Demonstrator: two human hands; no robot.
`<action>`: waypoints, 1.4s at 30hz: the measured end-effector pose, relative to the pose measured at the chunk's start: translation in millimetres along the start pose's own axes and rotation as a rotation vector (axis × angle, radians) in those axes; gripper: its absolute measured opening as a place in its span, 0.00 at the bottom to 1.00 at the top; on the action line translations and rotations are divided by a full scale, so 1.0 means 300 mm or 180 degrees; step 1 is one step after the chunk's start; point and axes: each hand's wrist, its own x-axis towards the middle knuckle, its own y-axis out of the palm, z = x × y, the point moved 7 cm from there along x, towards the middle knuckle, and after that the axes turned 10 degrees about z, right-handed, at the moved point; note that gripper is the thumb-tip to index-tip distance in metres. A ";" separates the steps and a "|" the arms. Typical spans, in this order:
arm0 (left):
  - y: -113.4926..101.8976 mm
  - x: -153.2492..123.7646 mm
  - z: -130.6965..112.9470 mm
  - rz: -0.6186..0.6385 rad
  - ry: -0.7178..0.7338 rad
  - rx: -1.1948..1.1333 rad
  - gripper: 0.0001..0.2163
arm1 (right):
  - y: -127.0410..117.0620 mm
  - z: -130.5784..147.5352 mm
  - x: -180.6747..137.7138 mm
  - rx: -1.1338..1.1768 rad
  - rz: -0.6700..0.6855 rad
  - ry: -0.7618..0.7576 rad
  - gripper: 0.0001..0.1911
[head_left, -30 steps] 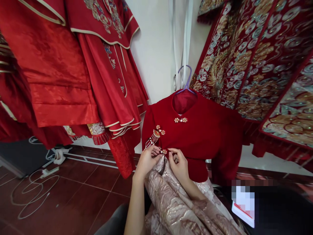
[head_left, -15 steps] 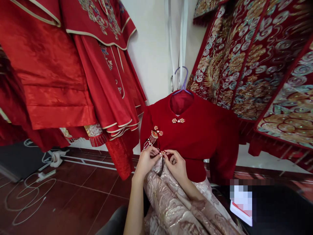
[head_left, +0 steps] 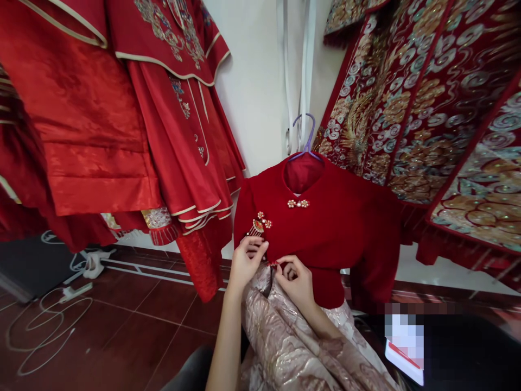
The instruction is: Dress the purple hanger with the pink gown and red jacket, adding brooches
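A dark red jacket (head_left: 325,233) hangs in front of me, with a pale brocade skirt (head_left: 280,331) below it. My right hand (head_left: 296,279) pinches the jacket's lower front edge at a small beaded frog button (head_left: 272,264). Just up and left of that, my left hand (head_left: 249,260) is closed, thumb and forefinger together over the jacket front; what lies between them, if anything, is too small to make out. Above my left fingers sits a fan-shaped tassel brooch (head_left: 257,227). Another frog button (head_left: 298,204) fastens the collar.
A purple hanger (head_left: 308,136) carries the jacket against the white wall. Red garments (head_left: 97,136) hang at the left, and a richly embroidered one (head_left: 423,119) at the right. White cables (head_left: 52,326) lie on the tiled floor. A blurred bright object (head_left: 405,347) is at lower right.
My left hand has moved up slightly, off the lower frog button and toward the brooch tassels. My right hand stays at the jacket edge. The view has shifted a little.
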 end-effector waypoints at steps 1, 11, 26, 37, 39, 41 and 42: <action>-0.009 0.032 0.002 -0.0159 -0.0031 -0.0231 0.15 | -0.003 0.005 -0.005 0.0014 -0.0032 -0.0051 0.05; 0.047 0.157 0.048 -0.0174 -0.0704 -0.2004 0.12 | -0.034 0.020 -0.025 0.0062 -0.0306 -0.0335 0.07; 0.106 0.152 0.019 -0.0173 -0.0809 -0.2365 0.09 | -0.014 -0.015 -0.007 0.0196 -0.0061 -0.0125 0.07; 0.165 0.179 0.026 -0.0096 -0.0980 -0.3645 0.02 | -0.016 -0.028 -0.002 0.0295 -0.0026 -0.0102 0.09; 0.165 0.166 0.033 0.0054 -0.0907 -0.3634 0.01 | -0.014 -0.033 -0.001 0.0268 -0.0037 -0.0086 0.08; 0.160 0.158 0.037 0.0082 -0.0834 -0.3604 0.03 | -0.011 -0.035 0.000 0.0256 -0.0034 -0.0079 0.08; 0.157 0.156 0.039 0.0048 -0.0816 -0.3605 0.04 | -0.010 -0.036 0.001 0.0253 -0.0027 -0.0071 0.08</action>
